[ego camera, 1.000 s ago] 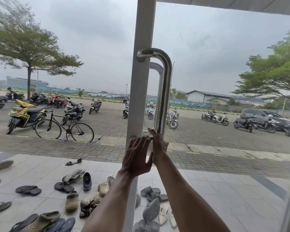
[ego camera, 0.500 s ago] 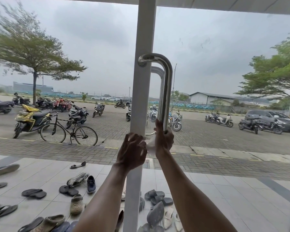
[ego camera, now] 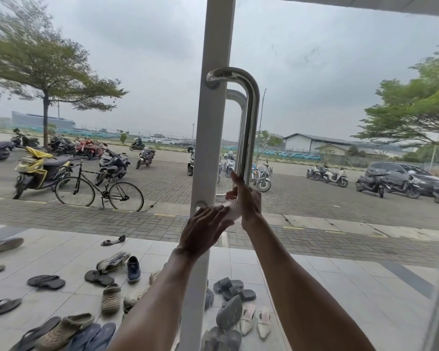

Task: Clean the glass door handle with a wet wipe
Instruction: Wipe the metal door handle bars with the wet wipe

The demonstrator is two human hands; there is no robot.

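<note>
Head view, centre of frame: both hands meet at the foot of the steel door handle (ego camera: 251, 117). The right hand (ego camera: 249, 201) curls around the bar, and the left hand (ego camera: 203, 230) pinches the white wet wipe (ego camera: 232, 211) beside it. Judging by position, the upper bar is yet to be wiped.

Two bare forearms (ego camera: 297, 282) — no sleeves, watch or rings seen.
</note>
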